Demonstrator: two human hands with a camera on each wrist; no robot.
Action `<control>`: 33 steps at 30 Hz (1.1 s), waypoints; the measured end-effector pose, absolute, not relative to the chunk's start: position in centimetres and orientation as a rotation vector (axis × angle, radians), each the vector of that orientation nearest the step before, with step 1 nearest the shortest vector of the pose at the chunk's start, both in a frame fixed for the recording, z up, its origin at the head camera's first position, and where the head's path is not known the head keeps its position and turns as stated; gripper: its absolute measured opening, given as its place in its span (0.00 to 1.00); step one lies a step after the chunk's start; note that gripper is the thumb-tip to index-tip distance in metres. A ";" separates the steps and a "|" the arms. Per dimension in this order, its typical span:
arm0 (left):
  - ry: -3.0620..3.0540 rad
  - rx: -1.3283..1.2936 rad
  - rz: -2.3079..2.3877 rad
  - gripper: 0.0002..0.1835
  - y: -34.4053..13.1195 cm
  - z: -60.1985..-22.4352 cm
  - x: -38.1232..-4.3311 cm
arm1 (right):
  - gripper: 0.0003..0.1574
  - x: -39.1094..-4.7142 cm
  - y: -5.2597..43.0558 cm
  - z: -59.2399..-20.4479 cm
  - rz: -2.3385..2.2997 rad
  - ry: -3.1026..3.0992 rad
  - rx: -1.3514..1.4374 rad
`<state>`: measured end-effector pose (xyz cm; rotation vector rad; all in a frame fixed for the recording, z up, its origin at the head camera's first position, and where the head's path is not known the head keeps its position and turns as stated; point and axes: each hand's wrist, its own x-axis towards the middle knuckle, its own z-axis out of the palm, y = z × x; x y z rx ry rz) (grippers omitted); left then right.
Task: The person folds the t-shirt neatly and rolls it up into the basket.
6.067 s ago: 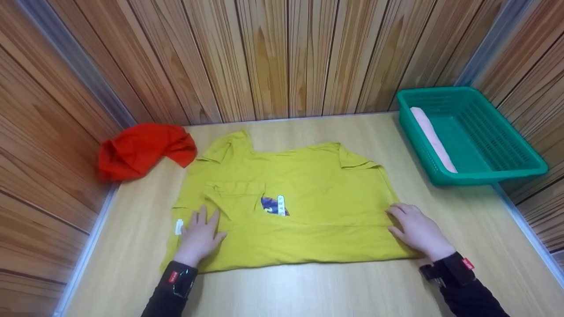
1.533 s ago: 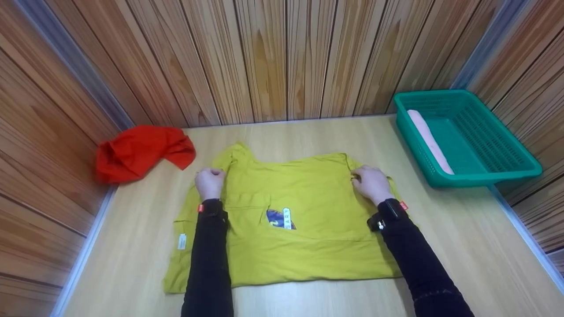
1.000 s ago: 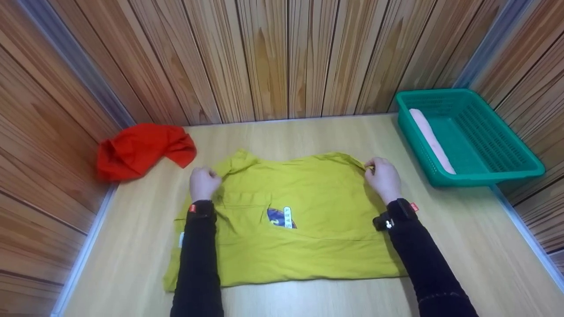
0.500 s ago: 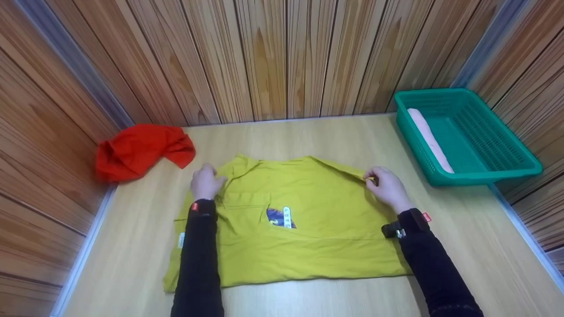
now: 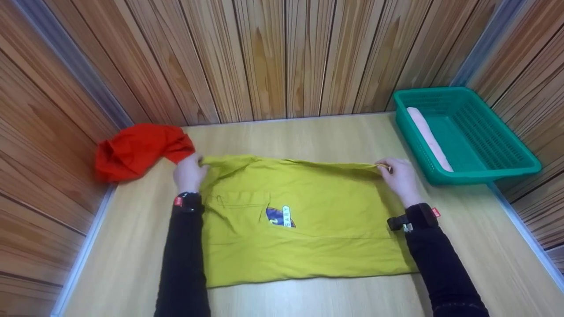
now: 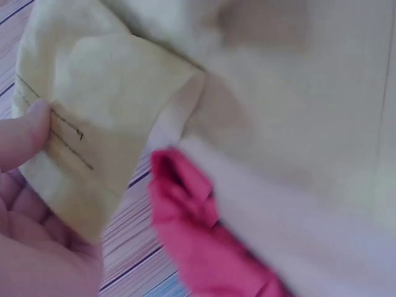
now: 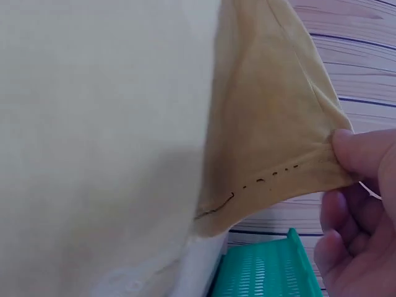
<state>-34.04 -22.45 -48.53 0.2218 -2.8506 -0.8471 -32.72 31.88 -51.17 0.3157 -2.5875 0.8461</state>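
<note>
A mustard-yellow T-shirt (image 5: 326, 207) with a chest pocket and a dark printed patch lies folded on the table. My left hand (image 5: 189, 174) grips its upper left corner. In the left wrist view the thumb presses on a stitched hem of the T-shirt (image 6: 99, 117), fingers behind it. The upper right corner is pinched by my right hand (image 5: 398, 178); in the right wrist view thumb and fingers hold a stitched sleeve end of the T-shirt (image 7: 278, 130). Between the hands the top edge is stretched and slightly raised.
A crumpled red cloth (image 5: 136, 152) lies at the back left, close by the left hand. At the right stands a green plastic basket (image 5: 489, 178) with a rolled pale pink cloth (image 5: 429, 138) in it. Wood-patterned walls (image 5: 273, 57) enclose the table (image 5: 308, 299) on three sides.
Both hands have gone from lying on the lower part of the T-shirt to its upper corners. They have since spread apart, pulling the sleeve corners outward and straightening the top edge.
</note>
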 end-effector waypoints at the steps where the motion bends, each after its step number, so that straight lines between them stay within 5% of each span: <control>1: -2.837 0.188 -0.831 0.18 -22.7 -48.1 -34.0 | 0.07 -32.7 32.0 -51.1 0.842 -2.566 0.319; 16: -2.807 -0.460 -1.269 0.11 -24.3 -45.4 -29.9 | 0.10 -30.2 33.7 -49.9 0.882 -2.617 0.333; 24: -2.798 -0.550 -1.430 0.05 -25.2 -45.7 -27.7 | 0.13 -29.5 35.7 -50.2 1.067 -2.763 0.200; 33: -2.758 -0.631 -1.496 0.07 -25.1 -46.0 -25.3 | 0.10 -28.8 36.0 -51.0 0.941 -2.785 0.350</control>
